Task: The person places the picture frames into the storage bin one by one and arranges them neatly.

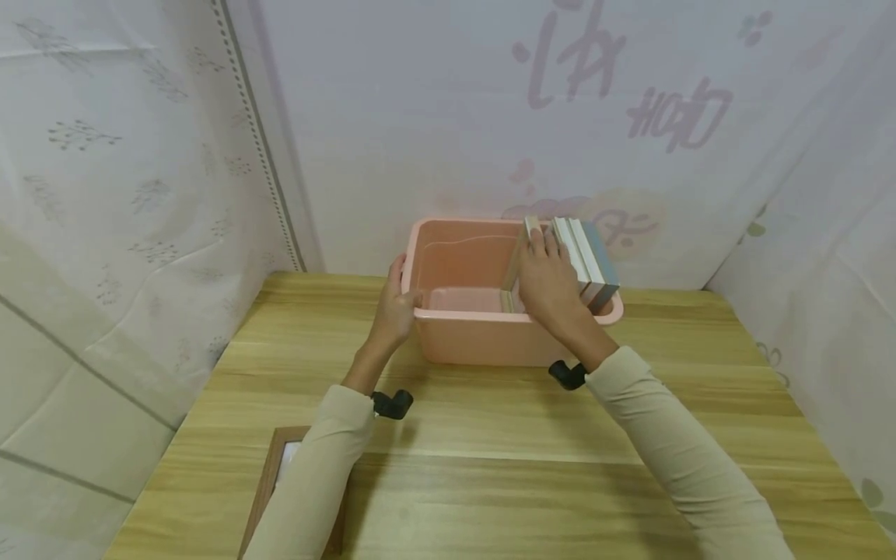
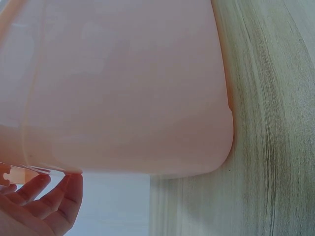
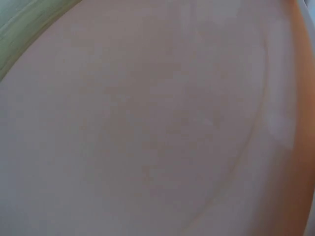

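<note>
A pink plastic bin (image 1: 483,338) stands against the back wall, its outer side filling most of both wrist views. My left hand (image 1: 393,311) grips its left rim, thumb over the edge and fingers outside; those fingers (image 2: 69,199) also show in the left wrist view. Inside the bin, my right hand (image 1: 549,280) touches the top of a tilted book (image 1: 514,264). The thumb is hidden, so I cannot tell whether it pinches the book. Right of that hand, several upright books (image 1: 591,253) with white and blue-grey covers fill the bin's right end.
Under my left forearm lies a brown wooden frame (image 1: 266,482), partly covered by the sleeve. The bin rests on a wood-grain table (image 1: 476,498). Printed fabric walls (image 1: 364,140) border the table at the back and both sides.
</note>
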Demonstrator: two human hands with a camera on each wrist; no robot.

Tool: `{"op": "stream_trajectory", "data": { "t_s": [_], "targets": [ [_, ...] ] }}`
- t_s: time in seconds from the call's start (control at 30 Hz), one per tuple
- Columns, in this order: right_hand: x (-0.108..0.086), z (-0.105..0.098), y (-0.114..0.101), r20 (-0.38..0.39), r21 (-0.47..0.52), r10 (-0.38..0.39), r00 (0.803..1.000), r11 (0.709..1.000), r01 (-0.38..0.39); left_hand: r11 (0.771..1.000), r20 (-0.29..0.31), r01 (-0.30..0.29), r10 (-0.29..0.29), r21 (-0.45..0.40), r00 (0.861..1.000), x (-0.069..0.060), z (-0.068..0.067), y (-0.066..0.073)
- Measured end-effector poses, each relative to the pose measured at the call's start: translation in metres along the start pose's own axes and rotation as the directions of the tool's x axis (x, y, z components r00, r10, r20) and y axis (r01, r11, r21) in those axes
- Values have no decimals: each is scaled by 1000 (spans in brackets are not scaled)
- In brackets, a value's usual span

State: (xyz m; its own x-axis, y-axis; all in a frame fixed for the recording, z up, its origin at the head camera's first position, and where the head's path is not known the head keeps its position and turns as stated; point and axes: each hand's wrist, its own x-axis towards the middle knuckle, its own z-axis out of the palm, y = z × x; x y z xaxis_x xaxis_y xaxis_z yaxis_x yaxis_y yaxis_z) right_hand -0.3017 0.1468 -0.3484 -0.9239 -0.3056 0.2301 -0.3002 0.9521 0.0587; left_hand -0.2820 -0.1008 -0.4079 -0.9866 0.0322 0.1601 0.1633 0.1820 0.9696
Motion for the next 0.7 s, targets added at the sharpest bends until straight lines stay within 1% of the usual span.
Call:
{"op": "stream_trajectory", "data": {
  "t_s": [0.1, 0.23, 0.47, 0.53, 0.63, 0.7],
  "targets": [
    [-1, -2, 1, 33, -32, 6, 999, 999, -5, 1000, 13, 8, -8, -22, 1000, 0, -1, 0],
    [-2, -3, 5, 69, -33, 27, 997, 999, -25, 999, 37, 20, -18, -47, 999, 2, -3, 1],
    [-3, -5, 8, 115, -58, 67, 991, 996, -61, 998, 25, 48, -47, -29, 999, 3, -5, 1],
    [-4, -4, 9, 118, -64, 73, 990, 996, -66, 999, 19, 43, -42, -29, 999, 3, -4, 0],
    [-4, -3, 11, 112, -67, 71, 991, 996, -63, 1000, 4, 14, -14, -25, 1000, 2, -2, -1],
    [-5, -3, 15, 100, -47, 68, 993, 997, -64, 1000, -1, -7, 7, -27, 1000, 2, 0, -2]
  ]
}}
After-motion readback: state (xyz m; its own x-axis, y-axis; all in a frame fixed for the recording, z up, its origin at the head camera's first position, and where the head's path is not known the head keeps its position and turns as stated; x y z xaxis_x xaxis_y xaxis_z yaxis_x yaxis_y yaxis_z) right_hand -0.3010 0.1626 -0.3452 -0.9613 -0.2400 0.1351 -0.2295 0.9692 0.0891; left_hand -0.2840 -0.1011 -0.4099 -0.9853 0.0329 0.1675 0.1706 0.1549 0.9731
